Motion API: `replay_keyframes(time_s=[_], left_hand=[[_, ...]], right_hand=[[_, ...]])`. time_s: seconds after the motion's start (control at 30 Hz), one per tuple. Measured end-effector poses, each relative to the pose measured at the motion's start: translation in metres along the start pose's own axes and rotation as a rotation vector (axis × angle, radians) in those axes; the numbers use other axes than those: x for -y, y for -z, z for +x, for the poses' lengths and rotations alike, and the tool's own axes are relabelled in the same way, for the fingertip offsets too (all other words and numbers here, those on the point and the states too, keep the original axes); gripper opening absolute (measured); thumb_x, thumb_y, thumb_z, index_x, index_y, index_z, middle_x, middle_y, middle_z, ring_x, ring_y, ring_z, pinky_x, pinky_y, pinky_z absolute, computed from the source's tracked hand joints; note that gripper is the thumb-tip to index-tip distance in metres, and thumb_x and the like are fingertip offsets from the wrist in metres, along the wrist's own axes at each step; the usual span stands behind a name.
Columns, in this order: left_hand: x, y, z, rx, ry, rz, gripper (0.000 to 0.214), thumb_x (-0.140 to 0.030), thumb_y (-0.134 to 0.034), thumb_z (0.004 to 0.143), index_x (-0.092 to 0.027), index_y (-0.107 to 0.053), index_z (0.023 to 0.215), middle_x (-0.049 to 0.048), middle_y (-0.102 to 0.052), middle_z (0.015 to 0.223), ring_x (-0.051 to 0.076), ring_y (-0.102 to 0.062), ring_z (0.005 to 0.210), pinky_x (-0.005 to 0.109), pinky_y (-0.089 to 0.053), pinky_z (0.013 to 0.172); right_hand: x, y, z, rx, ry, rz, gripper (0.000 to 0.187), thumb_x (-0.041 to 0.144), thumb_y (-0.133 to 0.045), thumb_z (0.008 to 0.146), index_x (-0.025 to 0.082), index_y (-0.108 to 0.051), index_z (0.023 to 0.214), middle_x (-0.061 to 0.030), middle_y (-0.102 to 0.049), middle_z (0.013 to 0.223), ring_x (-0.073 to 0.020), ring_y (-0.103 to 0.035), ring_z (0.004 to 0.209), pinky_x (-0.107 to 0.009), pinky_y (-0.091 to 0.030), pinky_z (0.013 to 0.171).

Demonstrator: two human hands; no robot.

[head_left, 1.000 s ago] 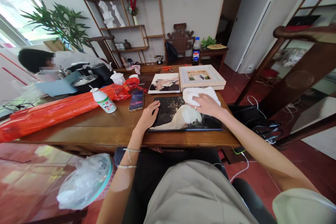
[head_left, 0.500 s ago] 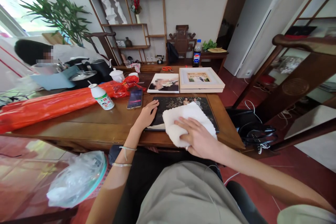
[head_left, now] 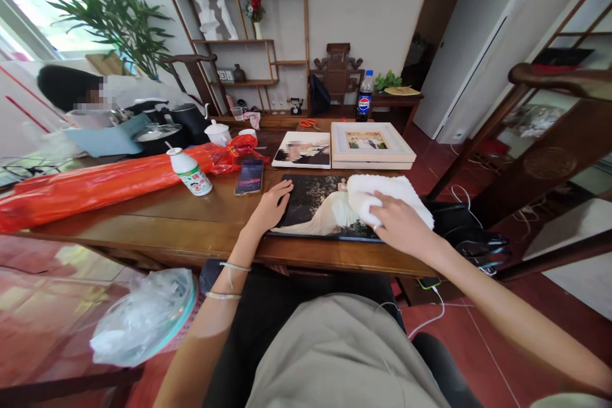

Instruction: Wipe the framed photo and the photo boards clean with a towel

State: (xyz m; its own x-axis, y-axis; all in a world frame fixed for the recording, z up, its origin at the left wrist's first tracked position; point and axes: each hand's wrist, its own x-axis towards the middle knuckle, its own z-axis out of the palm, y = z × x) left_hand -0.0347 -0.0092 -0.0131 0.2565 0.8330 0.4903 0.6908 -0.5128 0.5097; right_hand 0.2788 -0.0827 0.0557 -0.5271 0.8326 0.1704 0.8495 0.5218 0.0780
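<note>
A dark photo panel [head_left: 306,194], printed with a figure in a long pale gown, lies flat on the wooden table [head_left: 191,220] in front of me. Resting on its left edge is my left hand [head_left: 273,205], fingers stretched out and holding nothing. My right hand [head_left: 402,224] grips a white fluffy cloth [head_left: 404,188] and presses it onto the panel's right side. The cloth hides that part of the picture and reaches past the panel's right edge.
Behind the panel are a smaller photo panel [head_left: 301,148], framed pictures [head_left: 373,153] and orange scissors [head_left: 308,123]. To the left lie a phone [head_left: 249,176], a white bottle [head_left: 190,172] and a long red wrapped bundle [head_left: 105,182]. A cola bottle [head_left: 364,99] stands behind. Another person [head_left: 71,86] bends at far left.
My right hand has slid the white cloth to the right across the panel, uncovering the pale gown in the middle. My left hand stays at the left edge.
</note>
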Motion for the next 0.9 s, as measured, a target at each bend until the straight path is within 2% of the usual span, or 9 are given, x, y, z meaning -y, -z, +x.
replay_keyframes(time_s=[0.13,0.23,0.37,0.5,0.6,0.67,0.77,0.9], left_hand=[[0.000,0.000,0.000,0.002,0.002,-0.002,0.040,-0.028,-0.039,0.090,-0.009,-0.063,0.116,0.0147,-0.056,0.131,0.025,-0.048,0.126,0.042,-0.034,0.110],[0.000,0.001,0.000,0.004,-0.001,-0.001,0.039,-0.028,-0.039,0.090,-0.010,-0.063,0.116,0.0139,-0.056,0.131,0.025,-0.048,0.126,0.042,-0.034,0.110],[0.001,0.001,0.000,0.004,-0.013,0.012,0.038,-0.027,-0.039,0.090,-0.010,-0.063,0.114,0.0142,-0.057,0.130,0.024,-0.049,0.125,0.042,-0.036,0.109],[0.001,0.001,0.000,-0.003,-0.027,0.022,0.037,-0.027,-0.040,0.089,-0.010,-0.064,0.112,0.0140,-0.058,0.129,0.024,-0.050,0.124,0.041,-0.037,0.108],[0.002,0.001,0.001,-0.005,-0.028,0.024,0.036,-0.027,-0.040,0.089,-0.012,-0.064,0.112,0.0126,-0.058,0.129,0.024,-0.051,0.124,0.042,-0.037,0.108],[0.003,0.000,0.001,-0.008,-0.027,0.023,0.035,-0.026,-0.040,0.089,-0.013,-0.064,0.112,0.0127,-0.058,0.129,0.024,-0.051,0.124,0.042,-0.037,0.108],[0.003,-0.001,0.001,-0.014,-0.030,0.022,0.036,-0.026,-0.040,0.089,-0.011,-0.064,0.111,0.0142,-0.058,0.128,0.024,-0.051,0.123,0.042,-0.037,0.108],[0.002,-0.001,0.001,-0.009,-0.029,0.032,0.037,-0.026,-0.039,0.089,-0.011,-0.063,0.113,0.0138,-0.057,0.129,0.023,-0.051,0.124,0.041,-0.037,0.108]], right_hand=[[0.042,0.012,-0.036,0.042,0.150,0.115,0.034,0.008,-0.052,0.065,0.014,-0.069,0.094,-0.0173,-0.046,0.139,-0.0341,-0.040,0.129,-0.046,-0.036,0.103],[0.053,0.007,-0.033,0.012,0.233,0.182,0.034,0.012,-0.055,0.065,0.015,-0.069,0.096,-0.0175,-0.047,0.137,-0.0338,-0.039,0.129,-0.046,-0.034,0.104],[0.032,-0.005,0.007,-0.061,0.199,0.156,0.030,0.016,-0.055,0.071,0.016,-0.069,0.098,-0.0161,-0.054,0.130,-0.0300,-0.048,0.122,-0.041,-0.036,0.100],[-0.010,-0.013,0.047,-0.058,0.040,0.045,0.028,0.028,-0.049,0.085,0.015,-0.067,0.101,-0.0168,-0.062,0.116,-0.0290,-0.059,0.102,-0.037,-0.043,0.085],[-0.034,-0.017,0.062,-0.056,-0.105,0.026,0.034,0.036,-0.043,0.090,0.014,-0.066,0.103,-0.0160,-0.067,0.101,-0.0289,-0.062,0.092,-0.034,-0.043,0.076],[-0.038,-0.018,0.063,-0.059,-0.141,0.048,0.034,0.035,-0.042,0.090,0.014,-0.065,0.104,-0.0150,-0.068,0.098,-0.0285,-0.062,0.091,-0.033,-0.043,0.074],[-0.018,-0.018,0.052,-0.071,-0.098,0.052,0.029,0.026,-0.046,0.085,0.013,-0.066,0.102,-0.0169,-0.067,0.103,-0.0290,-0.060,0.096,-0.035,-0.043,0.078],[0.041,-0.014,0.025,-0.101,0.119,0.108,0.029,0.018,-0.055,0.074,0.014,-0.068,0.100,-0.0199,-0.053,0.129,-0.0322,-0.049,0.118,-0.042,-0.037,0.095]])
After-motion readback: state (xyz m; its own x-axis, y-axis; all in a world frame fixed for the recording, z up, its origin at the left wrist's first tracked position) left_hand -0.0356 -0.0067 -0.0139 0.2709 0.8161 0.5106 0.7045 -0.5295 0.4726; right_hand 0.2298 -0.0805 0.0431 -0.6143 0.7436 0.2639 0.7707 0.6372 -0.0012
